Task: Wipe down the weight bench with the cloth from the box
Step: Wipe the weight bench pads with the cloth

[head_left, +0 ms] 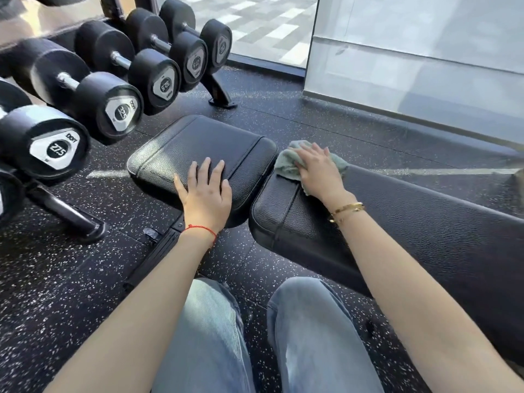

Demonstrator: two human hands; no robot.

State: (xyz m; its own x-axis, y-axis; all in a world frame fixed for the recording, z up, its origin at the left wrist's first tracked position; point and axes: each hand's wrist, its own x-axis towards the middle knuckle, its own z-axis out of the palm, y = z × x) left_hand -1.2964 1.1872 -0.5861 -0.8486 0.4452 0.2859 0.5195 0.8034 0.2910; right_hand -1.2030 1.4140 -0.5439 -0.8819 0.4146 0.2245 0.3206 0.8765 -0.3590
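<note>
Left hand [205, 191] rests flat on bench [397, 222]; right hand [319, 170] presses cloth [286, 163].

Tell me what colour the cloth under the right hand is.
Pale green cloth, seen in the head view.

A gym's free-weights area: black round-headed dumbbells [93, 89] with chrome handles and numbered silver end plates sit in a row on an angled black rack [219, 93] at left. The floor [56, 279] is dark rubber matting flecked with white, typical of weight rooms. In the middle stands a weight bench [425, 228] padded in black pebbled vinyl, its seat pad and longer back pad split by a gap. Large glass panels [411, 52] line the far side.
</note>
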